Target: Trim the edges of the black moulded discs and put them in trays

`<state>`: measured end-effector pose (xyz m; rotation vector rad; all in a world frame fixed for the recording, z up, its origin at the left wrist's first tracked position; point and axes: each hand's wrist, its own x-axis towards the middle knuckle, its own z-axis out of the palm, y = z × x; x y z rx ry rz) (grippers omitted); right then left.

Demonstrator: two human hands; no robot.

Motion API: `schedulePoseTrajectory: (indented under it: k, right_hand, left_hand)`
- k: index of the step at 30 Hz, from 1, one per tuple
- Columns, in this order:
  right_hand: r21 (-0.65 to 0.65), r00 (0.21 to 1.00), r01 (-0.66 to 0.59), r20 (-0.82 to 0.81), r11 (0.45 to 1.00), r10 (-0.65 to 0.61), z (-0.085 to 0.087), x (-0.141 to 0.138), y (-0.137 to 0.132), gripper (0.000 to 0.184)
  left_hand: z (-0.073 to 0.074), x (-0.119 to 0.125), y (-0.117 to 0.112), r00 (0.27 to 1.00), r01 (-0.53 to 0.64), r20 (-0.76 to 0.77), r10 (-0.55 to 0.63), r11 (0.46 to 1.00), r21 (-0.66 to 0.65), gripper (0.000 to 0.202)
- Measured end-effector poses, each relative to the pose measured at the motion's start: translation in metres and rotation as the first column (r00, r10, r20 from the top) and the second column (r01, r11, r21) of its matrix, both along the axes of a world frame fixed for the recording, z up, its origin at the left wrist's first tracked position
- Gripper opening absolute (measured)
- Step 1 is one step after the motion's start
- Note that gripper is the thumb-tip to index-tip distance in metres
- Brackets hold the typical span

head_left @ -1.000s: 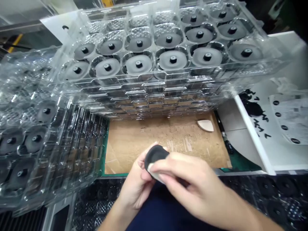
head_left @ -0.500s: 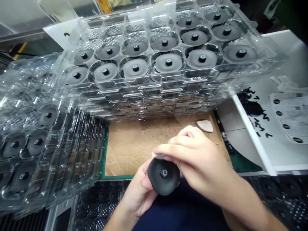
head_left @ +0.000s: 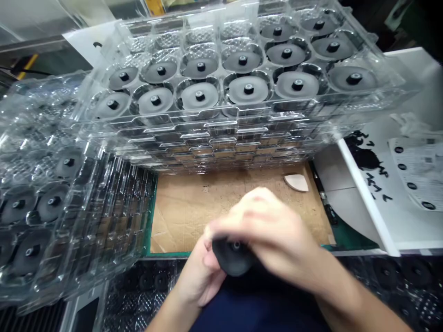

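Observation:
My left hand [head_left: 204, 272] grips a black round rubber-like part [head_left: 233, 260] by its left edge. The part has a raised hub with a light ring at its centre. Across its upper edge lies my right hand [head_left: 270, 230], blurred by motion, fingers bent together and covering part of the hub. Whatever is under the right fingers is hidden now. Beyond the hands, a pale wedge-shaped piece [head_left: 296, 182] rests on the cardboard sheet [head_left: 183, 212].
A stack of clear plastic trays [head_left: 221, 110] filled with similar black parts stands behind the cardboard. Another tilted tray stack [head_left: 104, 221] is at left. At right, a white bin [head_left: 368, 198], black scraps [head_left: 367, 159] and a printed sheet [head_left: 420, 170]. A black pen [head_left: 328, 210] lies beside the cardboard.
My right hand has moved left and down over the part, covering its upper edge. The pale piece seen under its fingertips before is now out of sight. The left hand keeps its hold.

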<state>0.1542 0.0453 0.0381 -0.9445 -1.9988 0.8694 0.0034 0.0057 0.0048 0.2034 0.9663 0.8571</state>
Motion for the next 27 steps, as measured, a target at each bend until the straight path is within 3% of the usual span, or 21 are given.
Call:
schedulePoseTrajectory:
  k: [1, 3, 5, 9, 13, 16, 18, 20, 24, 25, 27]
  right_hand:
    - [-0.103, 0.995, 0.099, -0.004, 0.990, -0.100, -0.010, 0.005, 0.004, 0.025]
    - [-0.293, 0.960, 0.279, 0.096, 0.915, -0.262, -0.037, 0.014, 0.008, 0.029]
    - [-0.369, 0.939, 0.334, 0.210, 0.867, -0.273, -0.068, 0.022, 0.005, 0.029]
    - [-0.328, 0.913, 0.355, 0.321, 0.875, -0.250, -0.116, 0.023, -0.026, 0.024]
    - [-0.290, 0.870, 0.418, 0.399, 0.861, -0.288, -0.133, 0.017, -0.057, 0.033]
    - [-0.256, 0.839, 0.476, 0.419, 0.842, -0.347, -0.140, 0.017, -0.059, 0.031]
    - [-0.237, 0.830, 0.502, 0.401, 0.832, -0.387, -0.139, 0.018, -0.049, 0.027]
    - [-0.230, 0.838, 0.506, 0.358, 0.831, -0.411, -0.127, 0.018, -0.034, 0.025]
    - [-0.197, 0.861, 0.503, 0.195, 0.841, -0.470, -0.067, 0.004, -0.017, 0.022]
    - [-0.161, 0.867, 0.498, 0.077, 0.852, -0.493, -0.049, -0.003, -0.017, 0.022]
    - [-0.077, 0.932, 0.360, -0.001, 0.930, -0.362, -0.020, -0.016, -0.020, 0.022]
  left_hand:
    - [0.000, -0.002, 0.001, 0.999, 0.010, 0.042, -0.010, 1.000, 0.017, 0.076]
    - [0.001, -0.006, 0.002, 0.992, -0.001, 0.124, -0.005, 0.999, 0.045, 0.073]
    - [0.000, -0.011, 0.003, 0.987, -0.041, 0.157, 0.034, 0.998, 0.047, 0.064]
    - [-0.006, -0.016, 0.004, 0.981, -0.090, 0.177, 0.080, 0.995, 0.045, 0.055]
    - [-0.011, -0.016, 0.006, 0.981, -0.088, 0.176, 0.079, 0.995, 0.043, 0.060]
    - [-0.011, -0.015, 0.007, 0.985, -0.110, 0.137, 0.104, 0.993, 0.038, 0.059]
    - [-0.010, -0.013, 0.007, 0.985, -0.126, 0.127, 0.121, 0.991, 0.038, 0.057]
    - [-0.009, -0.012, 0.007, 0.984, -0.130, 0.126, 0.124, 0.991, 0.036, 0.059]
    - [-0.013, -0.009, 0.004, 0.986, -0.129, 0.115, 0.122, 0.990, 0.053, 0.057]
    - [-0.014, -0.008, 0.003, 0.988, -0.124, 0.102, 0.118, 0.991, 0.053, 0.053]
    - [-0.016, -0.008, 0.000, 0.992, -0.105, 0.068, 0.102, 0.994, 0.041, 0.046]
